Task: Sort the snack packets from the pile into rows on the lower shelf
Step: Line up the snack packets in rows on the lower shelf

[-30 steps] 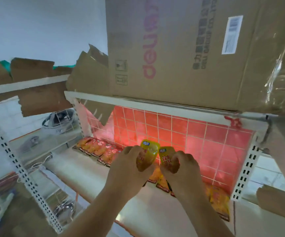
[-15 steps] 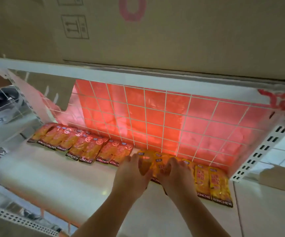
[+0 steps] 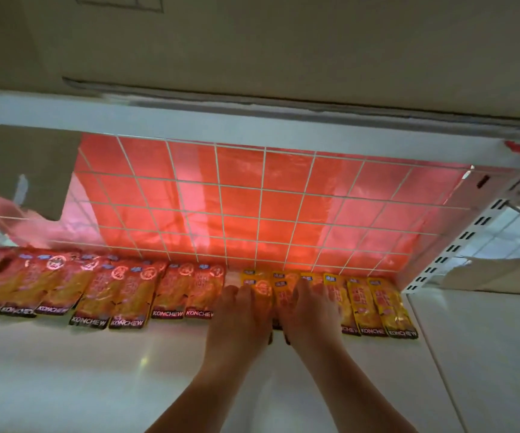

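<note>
Along the back of the white lower shelf (image 3: 90,376) lies a row of snack packets: several red-orange ones (image 3: 102,292) on the left, several yellow ones (image 3: 377,304) on the right. My left hand (image 3: 240,317) lies flat on a yellow packet (image 3: 260,287) at the row's middle. Right beside it, my right hand (image 3: 310,314) presses another yellow packet (image 3: 283,296) down with stretched fingers. Both packets rest on the shelf, mostly covered by my hands. Their dark lower ends peek out between my palms.
A red wire-grid back panel (image 3: 252,207) closes the shelf behind the packets. The upper shelf edge (image 3: 190,120) runs low overhead with a large cardboard box (image 3: 283,42) on it. A slotted white upright (image 3: 458,245) bounds the right side. The shelf's front half is bare white surface.
My hands carried two yellow packets from mid-air down to the shelf and laid them into the row. My head moved in closer under the upper shelf.
</note>
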Demonstrator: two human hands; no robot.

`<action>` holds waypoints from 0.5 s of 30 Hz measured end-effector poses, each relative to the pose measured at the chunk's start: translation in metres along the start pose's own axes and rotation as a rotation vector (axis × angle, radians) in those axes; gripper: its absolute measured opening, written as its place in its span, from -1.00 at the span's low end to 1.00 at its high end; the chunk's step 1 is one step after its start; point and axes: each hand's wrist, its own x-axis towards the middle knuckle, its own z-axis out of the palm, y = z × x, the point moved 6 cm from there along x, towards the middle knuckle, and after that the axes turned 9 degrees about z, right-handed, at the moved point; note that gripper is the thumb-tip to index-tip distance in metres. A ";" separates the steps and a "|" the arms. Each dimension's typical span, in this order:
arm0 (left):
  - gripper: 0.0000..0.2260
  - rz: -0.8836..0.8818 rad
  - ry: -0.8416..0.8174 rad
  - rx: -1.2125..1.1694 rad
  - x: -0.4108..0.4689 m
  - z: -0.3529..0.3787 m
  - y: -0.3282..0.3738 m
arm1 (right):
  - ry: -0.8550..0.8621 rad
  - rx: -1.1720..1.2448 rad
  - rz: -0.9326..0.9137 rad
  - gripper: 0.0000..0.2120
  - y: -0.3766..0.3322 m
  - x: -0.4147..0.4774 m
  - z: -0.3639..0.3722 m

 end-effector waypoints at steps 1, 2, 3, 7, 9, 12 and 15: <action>-0.79 0.076 0.039 0.005 -0.004 -0.002 0.002 | -0.004 -0.012 0.017 -0.68 0.000 0.000 0.002; -0.81 0.157 0.089 0.022 -0.007 -0.004 0.004 | -0.008 -0.030 0.033 -0.67 -0.001 0.000 0.003; -0.81 0.214 0.138 0.036 -0.010 -0.006 0.005 | -0.015 -0.049 0.045 -0.66 -0.003 0.000 0.005; -0.79 0.248 0.185 0.032 -0.007 -0.007 0.003 | -0.016 -0.047 0.079 -0.66 -0.007 0.000 0.007; -0.81 0.267 0.156 0.065 -0.008 -0.004 0.003 | -0.026 -0.056 0.094 -0.66 -0.009 -0.001 0.009; -0.73 0.237 0.145 0.030 -0.008 -0.006 0.003 | -0.024 -0.059 0.096 -0.70 -0.011 -0.003 0.009; -0.70 0.255 0.167 0.043 -0.008 -0.006 0.005 | -0.014 -0.056 0.076 -0.74 -0.012 -0.004 0.008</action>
